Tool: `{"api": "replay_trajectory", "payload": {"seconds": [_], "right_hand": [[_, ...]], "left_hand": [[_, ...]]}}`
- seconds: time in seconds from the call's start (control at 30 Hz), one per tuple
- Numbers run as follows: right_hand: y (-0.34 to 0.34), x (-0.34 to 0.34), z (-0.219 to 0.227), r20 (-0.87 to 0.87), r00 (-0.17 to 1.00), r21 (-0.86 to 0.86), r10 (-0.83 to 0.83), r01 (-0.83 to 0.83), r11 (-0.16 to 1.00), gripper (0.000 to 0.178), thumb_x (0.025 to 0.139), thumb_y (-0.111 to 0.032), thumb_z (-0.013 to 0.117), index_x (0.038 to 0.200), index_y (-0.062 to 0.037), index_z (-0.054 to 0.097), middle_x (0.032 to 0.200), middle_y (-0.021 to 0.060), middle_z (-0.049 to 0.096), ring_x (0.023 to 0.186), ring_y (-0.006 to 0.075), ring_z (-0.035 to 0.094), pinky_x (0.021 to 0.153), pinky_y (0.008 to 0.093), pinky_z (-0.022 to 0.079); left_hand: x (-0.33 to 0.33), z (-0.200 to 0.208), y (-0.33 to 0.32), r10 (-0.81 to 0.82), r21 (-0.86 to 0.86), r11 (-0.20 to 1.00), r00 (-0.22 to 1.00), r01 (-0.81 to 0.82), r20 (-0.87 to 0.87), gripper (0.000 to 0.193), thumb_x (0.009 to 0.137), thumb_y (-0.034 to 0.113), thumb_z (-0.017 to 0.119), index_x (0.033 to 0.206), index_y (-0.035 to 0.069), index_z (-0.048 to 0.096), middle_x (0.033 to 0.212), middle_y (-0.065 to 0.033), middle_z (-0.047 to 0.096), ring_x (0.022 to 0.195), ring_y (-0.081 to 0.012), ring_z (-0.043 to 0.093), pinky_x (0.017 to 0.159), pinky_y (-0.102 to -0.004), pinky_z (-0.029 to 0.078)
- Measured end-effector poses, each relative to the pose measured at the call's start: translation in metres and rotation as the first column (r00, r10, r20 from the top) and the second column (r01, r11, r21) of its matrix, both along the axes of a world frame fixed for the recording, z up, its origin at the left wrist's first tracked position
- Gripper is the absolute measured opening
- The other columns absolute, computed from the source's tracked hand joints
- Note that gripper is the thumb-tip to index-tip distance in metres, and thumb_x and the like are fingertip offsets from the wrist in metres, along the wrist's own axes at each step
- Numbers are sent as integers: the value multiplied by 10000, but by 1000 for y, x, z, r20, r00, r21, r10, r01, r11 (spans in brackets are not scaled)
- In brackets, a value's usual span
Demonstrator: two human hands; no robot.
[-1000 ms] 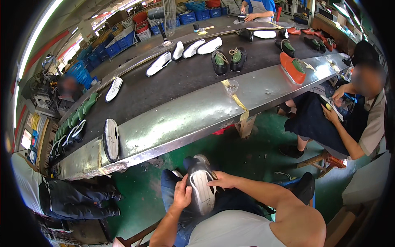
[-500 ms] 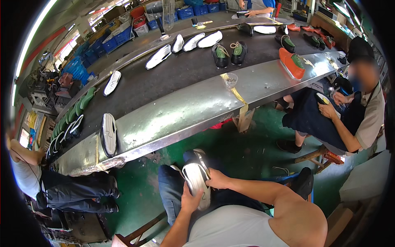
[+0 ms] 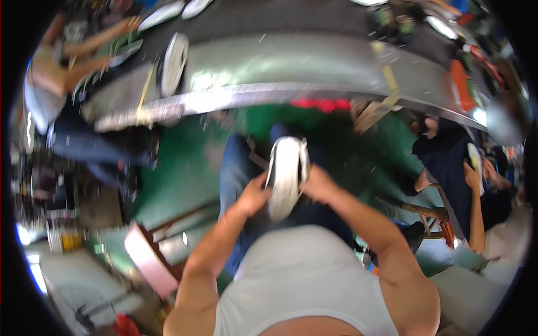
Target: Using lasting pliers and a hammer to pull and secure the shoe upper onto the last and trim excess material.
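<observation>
One white-and-black shoe (image 3: 287,173) is over the legs (image 3: 231,171), pale side up. The left hand (image 3: 255,195), at its 8 o'clock, and the right hand (image 3: 319,185), at its 4 o'clock, pinch its sides. It leans less than half a second ago, so I think the hold is more even. The bench (image 3: 314,61) is at 12 o'clock, with another shoe (image 3: 175,64) between 10 and 11.

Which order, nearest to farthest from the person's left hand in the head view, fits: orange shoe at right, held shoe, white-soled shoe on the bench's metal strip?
1. Held shoe: touching the left hand.
2. White-soled shoe: bench, left.
3. Orange shoe: bench, far right.
</observation>
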State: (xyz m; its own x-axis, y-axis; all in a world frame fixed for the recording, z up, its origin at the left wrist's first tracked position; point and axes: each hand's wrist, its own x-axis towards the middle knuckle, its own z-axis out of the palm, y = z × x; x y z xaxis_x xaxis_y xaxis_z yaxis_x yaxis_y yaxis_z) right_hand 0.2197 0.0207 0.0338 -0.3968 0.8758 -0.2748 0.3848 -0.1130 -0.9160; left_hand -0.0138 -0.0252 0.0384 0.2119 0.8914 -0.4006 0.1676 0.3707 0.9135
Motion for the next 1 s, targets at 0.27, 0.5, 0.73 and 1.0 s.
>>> {"api": "replay_trajectory", "payload": {"seconds": [0.27, 0.5, 0.73, 1.0], "right_hand": [[-25, 58, 66, 412, 842, -37, 348, -366, 930, 387, 944, -202, 589, 1237, 46, 539, 868, 203, 687, 826, 424, 666, 761, 457, 541], [-12, 21, 94, 687, 587, 177, 429, -707, 685, 369, 905, -162, 596, 1220, 29, 579, 1008, 233, 669, 974, 388, 653, 830, 451, 530], [-35, 26, 38, 521, 747, 147, 413, -556, 818, 302, 895, -176, 631, 1144, -10, 587, 952, 221, 656, 908, 401, 643, 809, 478, 519], [-12, 23, 62, 633, 761, 524, 138, -554, 647, 336, 898, -142, 641, 1187, -3, 541, 997, 204, 639, 918, 392, 639, 822, 449, 525]], "left_hand": [[10, -6, -35, -66, -27, 998, 995, 64, -78, 993, 818, 11, 643, 1595, 11, 25, 1615, -179, 251, 1488, -248, 240, 1208, -306, 168], [14, -36, -46, -68, 73, 995, 994, 62, 88, 945, 932, 236, 659, 1585, -13, 23, 1630, -184, 202, 1512, -260, 174, 1218, -307, 142], [42, -36, -17, 447, -136, 884, 894, -447, -28, 616, 1087, 454, 309, 1477, -8, 430, 1494, -204, 476, 1397, -279, 437, 1148, -314, 320], [35, -46, -20, 326, 374, 907, 887, -195, -328, 476, 1065, 279, 381, 1452, 14, 465, 1434, -254, 502, 1353, -383, 461, 1115, -394, 397]]}}
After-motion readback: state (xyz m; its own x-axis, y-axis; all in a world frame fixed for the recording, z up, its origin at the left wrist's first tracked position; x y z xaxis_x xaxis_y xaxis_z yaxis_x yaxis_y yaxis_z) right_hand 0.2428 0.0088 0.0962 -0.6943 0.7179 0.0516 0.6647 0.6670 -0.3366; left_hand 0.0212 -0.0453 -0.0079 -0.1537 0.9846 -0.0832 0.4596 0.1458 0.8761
